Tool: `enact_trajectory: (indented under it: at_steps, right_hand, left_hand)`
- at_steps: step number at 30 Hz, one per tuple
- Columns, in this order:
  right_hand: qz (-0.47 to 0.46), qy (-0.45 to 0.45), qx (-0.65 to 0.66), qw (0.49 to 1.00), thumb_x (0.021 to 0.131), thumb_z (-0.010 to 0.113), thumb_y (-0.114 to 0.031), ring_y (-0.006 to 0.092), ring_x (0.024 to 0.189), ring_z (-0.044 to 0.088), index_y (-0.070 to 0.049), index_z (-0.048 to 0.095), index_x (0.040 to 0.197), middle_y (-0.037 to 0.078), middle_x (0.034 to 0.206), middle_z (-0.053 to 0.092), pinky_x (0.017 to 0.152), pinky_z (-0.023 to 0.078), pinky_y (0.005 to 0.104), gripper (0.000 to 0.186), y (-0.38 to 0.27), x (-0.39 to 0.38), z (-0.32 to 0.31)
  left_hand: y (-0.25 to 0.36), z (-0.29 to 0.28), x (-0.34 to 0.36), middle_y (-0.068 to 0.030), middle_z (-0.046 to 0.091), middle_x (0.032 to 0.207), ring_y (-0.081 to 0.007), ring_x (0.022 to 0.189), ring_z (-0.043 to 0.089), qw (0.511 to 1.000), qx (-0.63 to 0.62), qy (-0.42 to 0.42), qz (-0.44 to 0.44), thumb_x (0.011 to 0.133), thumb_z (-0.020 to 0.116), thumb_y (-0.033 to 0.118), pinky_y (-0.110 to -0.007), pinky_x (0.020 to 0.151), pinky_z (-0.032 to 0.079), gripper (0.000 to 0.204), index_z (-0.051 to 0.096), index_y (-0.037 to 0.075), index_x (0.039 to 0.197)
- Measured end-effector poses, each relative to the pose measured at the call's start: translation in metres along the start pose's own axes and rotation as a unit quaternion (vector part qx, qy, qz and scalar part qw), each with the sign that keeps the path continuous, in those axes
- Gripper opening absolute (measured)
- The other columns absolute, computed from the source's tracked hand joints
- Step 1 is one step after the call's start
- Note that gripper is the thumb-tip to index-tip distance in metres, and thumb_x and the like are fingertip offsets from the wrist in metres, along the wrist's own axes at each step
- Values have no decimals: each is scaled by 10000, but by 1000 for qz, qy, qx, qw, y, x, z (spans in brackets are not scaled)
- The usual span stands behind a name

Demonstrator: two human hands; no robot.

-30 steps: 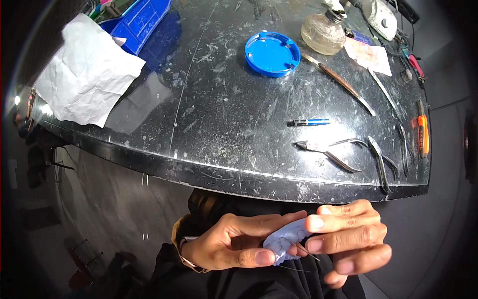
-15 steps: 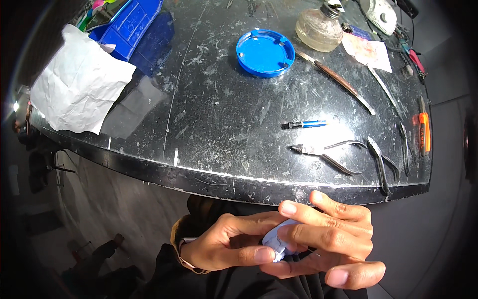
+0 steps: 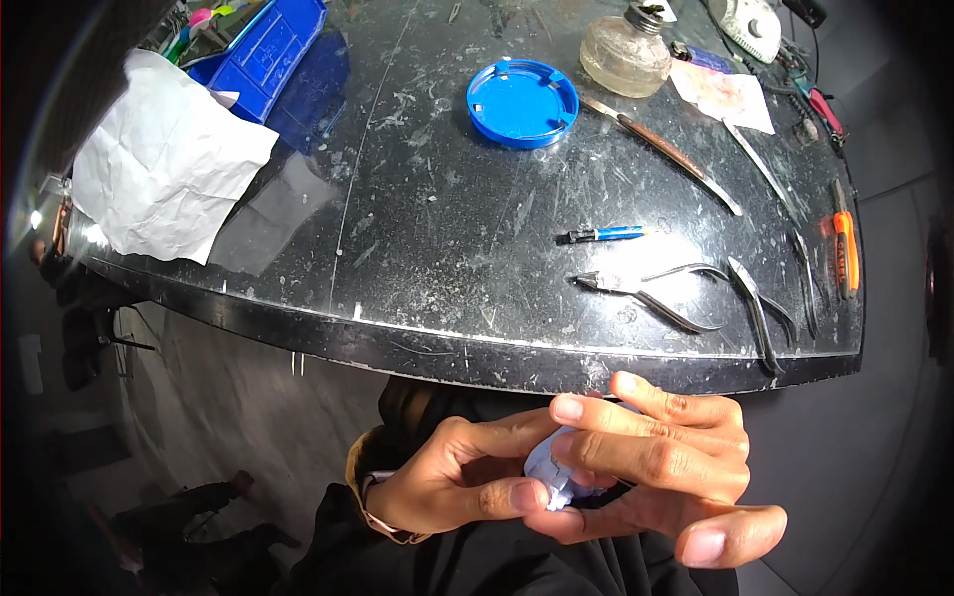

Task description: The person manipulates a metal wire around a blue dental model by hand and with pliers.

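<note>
A: Where is the cast now?

B: It is in front of the person, just below the table edge. The left hand has it pinched, with the thumb at the near side.

A: And the right hand?

B: Its fingers are spread apart. One lies over the cast and another digit reaches under it. Whether these two really pinch, I cannot tell.

A: How much is done, then?

B: The cast is taken up and held; this we can see. On its surface there is a thin dark line, but I cannot say if it is a drawn mark or a wire. The fingers cover a large part, so no finished result can be confirmed.

A: Are any tools in use?

B: None that I can see in the hands. The pen, the pliers and the knife lie on the table. What remains to do on the cast, I would judge, is hidden behind the fingers.
</note>
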State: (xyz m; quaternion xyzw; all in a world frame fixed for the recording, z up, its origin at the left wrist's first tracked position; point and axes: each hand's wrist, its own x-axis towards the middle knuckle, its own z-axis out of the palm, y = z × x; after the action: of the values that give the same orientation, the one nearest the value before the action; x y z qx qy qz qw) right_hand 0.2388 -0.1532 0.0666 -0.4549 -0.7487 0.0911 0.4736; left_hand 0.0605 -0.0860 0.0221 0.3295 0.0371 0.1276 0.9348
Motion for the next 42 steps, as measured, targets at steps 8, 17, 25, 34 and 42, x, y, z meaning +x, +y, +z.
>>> enact_trajectory:
  at_steps: [8,17,25,34,42]
  right_hand:
    - [2,41,29,999,575,850,-82,322,852,665,-176,240,1208,184,840,664,765,519,408,883,-10,-8,-1]
    - [31,37,41,998,617,831,-133,305,959,637,-197,482,1052,121,877,680,859,451,458,561,-12,-17,7]
    - [50,-50,34,997,618,833,-178,329,948,637,-65,516,843,144,840,673,756,492,438,405,-14,-7,-13]
    - [8,-3,-33,999,540,877,-182,326,801,674,-183,-8,1230,154,795,673,694,524,404,1122,-10,-5,-4]
    - [-29,0,-67,997,588,843,-357,348,762,663,-124,-185,1384,190,844,652,792,486,490,1321,11,-2,-3]
  left_hand:
    - [-5,-5,3,-173,479,1272,-212,1188,457,997,-52,-49,-8,881,550,86,-349,1014,337,537,315,-68,1339]
    - [-12,2,-2,-148,509,1233,-188,1164,469,996,-89,-8,-2,843,513,-5,-303,983,347,525,316,-87,1323]
    - [-15,6,4,-167,522,1189,-213,1137,496,987,-152,-49,29,866,494,82,-336,987,367,464,371,-96,1276]
    - [-18,0,3,-166,543,1135,-230,1087,531,999,-29,-27,-33,853,552,147,-349,953,393,421,459,-84,1192]
    - [-28,9,8,-202,507,1184,-297,1159,488,976,-204,14,78,885,548,178,-425,999,397,484,365,-65,1261]
